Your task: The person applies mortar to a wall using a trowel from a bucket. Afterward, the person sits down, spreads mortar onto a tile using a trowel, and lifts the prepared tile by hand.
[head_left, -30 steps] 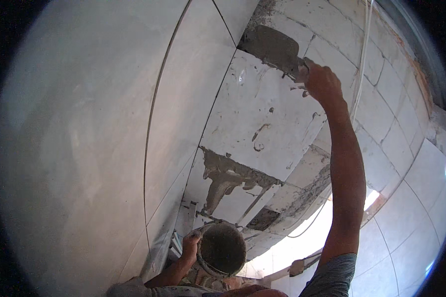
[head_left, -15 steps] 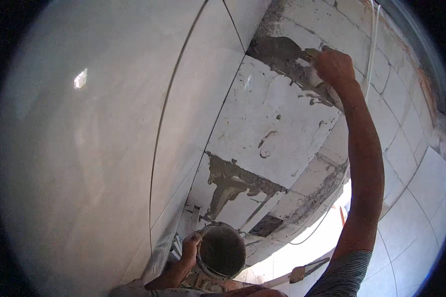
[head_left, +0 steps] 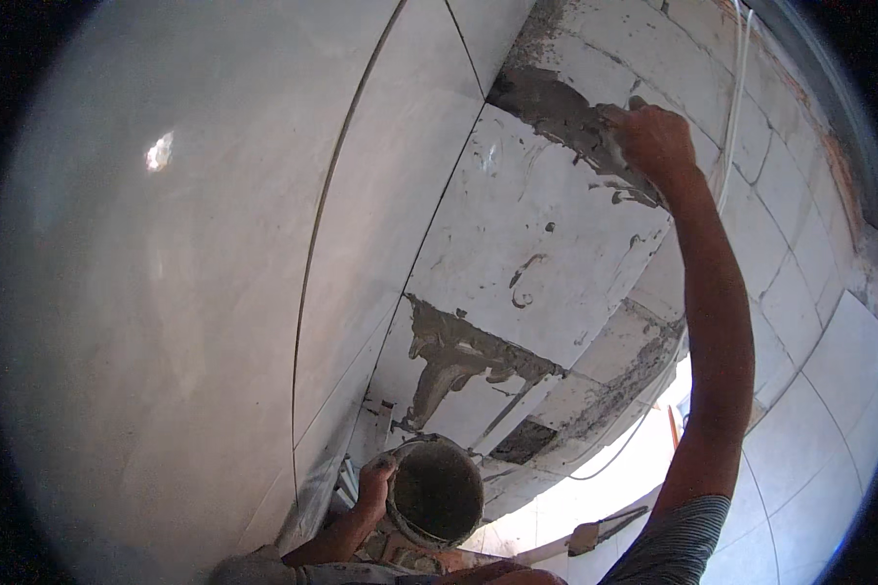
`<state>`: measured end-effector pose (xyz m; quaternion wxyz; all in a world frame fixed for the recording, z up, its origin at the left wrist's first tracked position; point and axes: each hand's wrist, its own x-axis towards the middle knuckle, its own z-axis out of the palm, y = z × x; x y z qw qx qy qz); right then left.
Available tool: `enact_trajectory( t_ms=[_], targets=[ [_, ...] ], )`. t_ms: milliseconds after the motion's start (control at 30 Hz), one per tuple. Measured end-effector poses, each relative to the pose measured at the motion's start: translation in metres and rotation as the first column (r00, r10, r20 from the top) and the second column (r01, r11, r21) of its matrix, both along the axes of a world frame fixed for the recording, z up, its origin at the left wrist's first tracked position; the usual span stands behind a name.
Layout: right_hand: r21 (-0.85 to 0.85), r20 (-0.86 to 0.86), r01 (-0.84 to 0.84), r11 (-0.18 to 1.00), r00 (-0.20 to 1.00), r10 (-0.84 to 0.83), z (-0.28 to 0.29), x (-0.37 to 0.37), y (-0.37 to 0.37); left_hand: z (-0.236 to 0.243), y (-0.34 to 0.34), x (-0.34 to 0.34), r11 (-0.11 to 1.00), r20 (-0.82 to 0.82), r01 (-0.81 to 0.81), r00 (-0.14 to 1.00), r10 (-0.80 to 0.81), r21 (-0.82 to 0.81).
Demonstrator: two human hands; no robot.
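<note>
My right hand (head_left: 653,136) is raised high against the bare white block wall (head_left: 546,224), closed around a tool that stays mostly hidden, at a dark patch of wet grey mortar (head_left: 556,112). My left hand (head_left: 375,483) grips the rim of a small round bucket (head_left: 437,492) with grey mortar inside, held low near my chest. A second smear of mortar (head_left: 453,356) sits lower on the wall, just above the bucket.
Large glossy pale tiles (head_left: 214,273) cover the wall to the left, with thin dark joints. White cable (head_left: 736,97) runs down the block wall at the right. A trowel-like tool (head_left: 604,531) lies on the bright floor below. Tiled floor (head_left: 809,429) spreads at the right.
My right hand has slid along the upper mortar patch, spreading it wider. The view has tilted slightly. The bucket stays in my left hand.
</note>
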<state>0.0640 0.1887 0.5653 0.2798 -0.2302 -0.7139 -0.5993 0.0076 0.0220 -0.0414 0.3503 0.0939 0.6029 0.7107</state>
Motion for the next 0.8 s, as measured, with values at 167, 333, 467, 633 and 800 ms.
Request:
enact_trajectory(
  t_ms=[167, 333, 467, 633, 800],
  targets=[
    [0.038, -0.008, -0.003, 0.999, 1.0, 0.003, 0.005, 0.002, 0.016, -0.002, -0.005, 0.002, 0.955, 0.242, -0.017, 0.969, -0.058, 0.296],
    [0.036, -0.022, -0.111, 0.993, 0.993, 0.112, -0.004, 0.001, 0.007, -0.022, 0.003, 0.001, 0.966, 0.103, -0.09, 0.992, 0.066, 0.244],
    [-0.102, -0.261, -0.134, 0.986, 0.96, 0.103, -0.003, 0.009, 0.012, -0.014, 0.003, 0.002, 0.92, 0.157, -0.137, 0.984, 0.084, 0.368],
    [-0.062, -0.147, -0.114, 0.992, 0.984, 0.104, -0.017, -0.003, 0.015, 0.012, -0.004, 0.005, 0.981, 0.164, -0.111, 0.983, 0.084, 0.162],
    [-0.073, -0.138, -0.102, 0.992, 0.986, 0.092, -0.02, -0.006, 0.008, -0.016, 0.009, 0.001, 0.963, 0.186, -0.128, 0.979, 0.085, 0.237]
  ],
)
